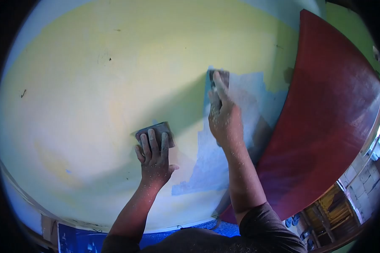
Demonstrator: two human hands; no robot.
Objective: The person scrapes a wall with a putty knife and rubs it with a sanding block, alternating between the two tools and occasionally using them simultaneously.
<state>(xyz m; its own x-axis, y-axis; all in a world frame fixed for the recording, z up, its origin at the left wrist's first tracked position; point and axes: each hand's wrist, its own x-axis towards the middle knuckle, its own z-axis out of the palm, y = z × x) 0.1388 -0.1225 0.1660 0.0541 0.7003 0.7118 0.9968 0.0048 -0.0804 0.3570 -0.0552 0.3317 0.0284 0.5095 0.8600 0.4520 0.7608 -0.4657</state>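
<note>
A large surface (pixel 93 84), pale yellow with light blue patches, fills most of the head view. My left hand (pixel 154 158) lies over a dark rectangular sanding pad (pixel 161 127), its fingers spread across the pad and its thumb out to the side. Farther up and to the right, my right hand (pixel 223 111) holds a second dark sanding pad (pixel 224 76) against the surface, index finger stretched along it. The undersides of both pads are hidden. Pale dust speckles my hands and forearms. Around my right hand the surface shows a light blue patch (pixel 244 84).
A dark red curved panel (pixel 320 109) borders the surface on the right. Small dark marks (pixel 110 59) dot the yellow area. Blue material (pixel 78 240) lies at the lower edge. A wooden frame (pixel 335 211) and grey blocks (pixel 362 177) show at lower right.
</note>
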